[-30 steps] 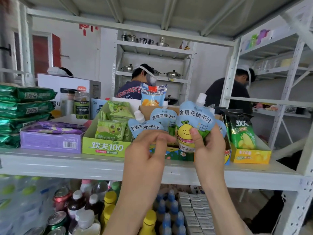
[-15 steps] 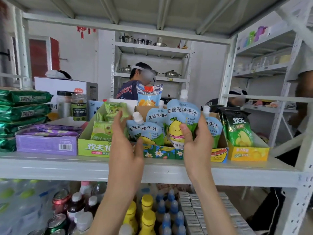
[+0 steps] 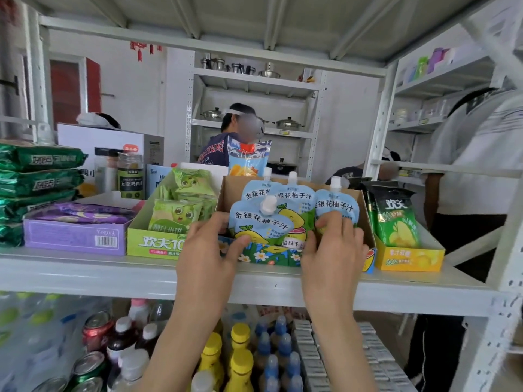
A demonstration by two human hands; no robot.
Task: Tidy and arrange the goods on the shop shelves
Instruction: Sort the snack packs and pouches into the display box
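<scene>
Mostly upright pale-blue juice pouches (image 3: 295, 199), white-capped, lemon-printed.

**Blue juice pouches in a shelf box**

Four pale blue juice pouches (image 3: 294, 199) with white-capped spouts and a yellow fruit cartoon stand in a brown cardboard box (image 3: 226, 193) on the shelf (image 3: 85, 275). Three are upright behind. The front pouch (image 3: 254, 222) tilts left in your left hand (image 3: 209, 250). Your right hand (image 3: 334, 258) curls its fingers on the right pouch (image 3: 336, 205).

Shelf (image 3: 85, 274) | cardboard display box (image 3: 230, 190): blue juice pouches (image 3: 295, 197) upright | left hand (image 3: 208, 258) grips front pouch (image 3: 259, 223) | right hand (image 3: 332, 250) grips rightmost pouch (image 3: 336, 205)
</scene>
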